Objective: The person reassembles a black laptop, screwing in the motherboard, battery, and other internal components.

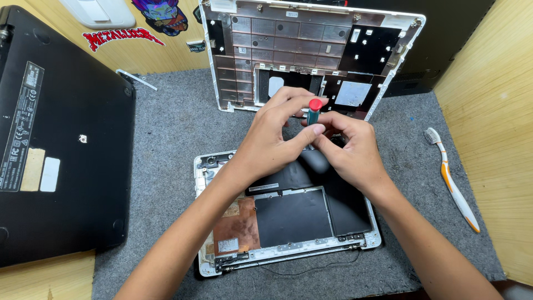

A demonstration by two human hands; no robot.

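My left hand (272,139) and right hand (347,150) meet over the far edge of the opened laptop base (288,222), both closed around a small screwdriver (313,114): my left fingers pinch its teal shaft just under the round red cap, and my right fingers steady it lower down. The tool stands upright, its tip hidden behind my fingers, so I cannot tell what it touches.

Below my grip, nearer to me, the base lies flat with a white plastic rim, smooth matte black panels and a dull copper-coloured plate (236,225) under my left forearm. Just beyond my grip the removed bottom cover (311,50) leans upright, its inside a brownish ribbed grid with black foil patches and a white edge; it stands close behind my knuckles.

Well to the left of my grip lies a closed black laptop (61,139), underside up, with labels. Well to the right lies a white and orange toothbrush (452,180). Everything rests on a rough grey felt mat (172,128) over the pale wooden table (494,139).
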